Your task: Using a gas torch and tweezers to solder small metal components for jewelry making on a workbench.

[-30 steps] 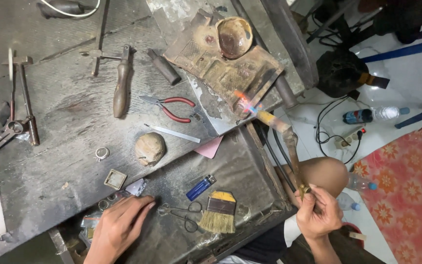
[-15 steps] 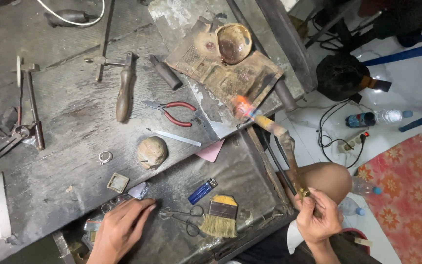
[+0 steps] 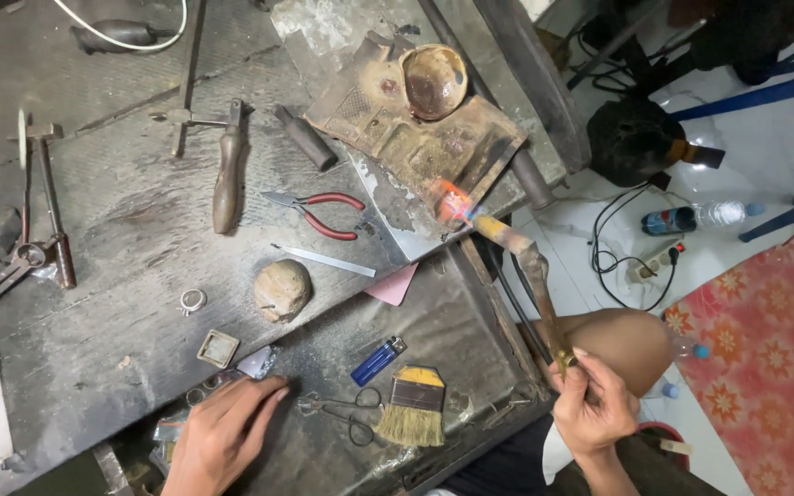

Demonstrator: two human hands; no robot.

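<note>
My right hand (image 3: 595, 404) grips the rear end of a long gas torch (image 3: 526, 266) at the bench's right edge. Its flaming tip (image 3: 450, 198) points at a brown scorched soldering block (image 3: 415, 129) that carries a round bowl (image 3: 434, 81). My left hand (image 3: 224, 432) lies palm down in the dark drawer tray (image 3: 452, 321), fingers apart, reaching toward small metal bits near a square frame piece (image 3: 218, 348). Small scissors (image 3: 346, 413), a short brush (image 3: 414, 407) and a blue lighter (image 3: 377, 360) lie between my hands.
On the worn bench (image 3: 121, 230) lie red-handled pliers (image 3: 319, 213), a wooden-handled tool (image 3: 227, 174), a hammer (image 3: 48, 211), a metal strip (image 3: 323, 261), a ring (image 3: 192, 299), a rounded lump (image 3: 281, 288) and pink paper (image 3: 391, 287). On the floor to the right lie cables, a bottle (image 3: 696, 219) and a red patterned mat (image 3: 765, 358).
My left hand has slid slightly rightward in the tray. The torch in my right hand stays aimed at the block. The camera view shifted a little.
</note>
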